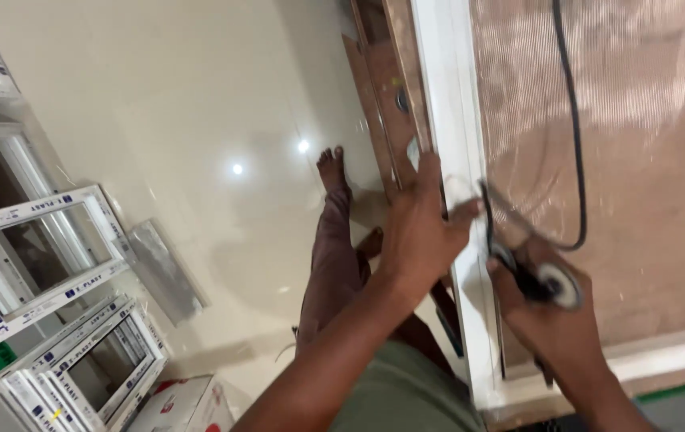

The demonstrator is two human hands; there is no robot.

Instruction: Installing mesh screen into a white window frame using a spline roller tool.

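Note:
My left hand (421, 228) rests with spread fingers on the edge of a long white frame profile (448, 104) that lies on a workbench. My right hand (546, 308) grips a small black corded power tool (546, 280) with a round pale disc at its end, held just to the right of the profile. The tool's black cable (573, 120) runs up and away across a brown textured sheet (646, 144). Motion blur hides the tool's fine detail.
Several white window frames (34, 256) lean stacked at the left on a glossy cream tiled floor (198, 104). A grey flat piece (165, 272) lies beside them. A cardboard box (178, 404) sits at bottom left. My bare foot (332, 168) stands by the bench's wooden edge (382, 88).

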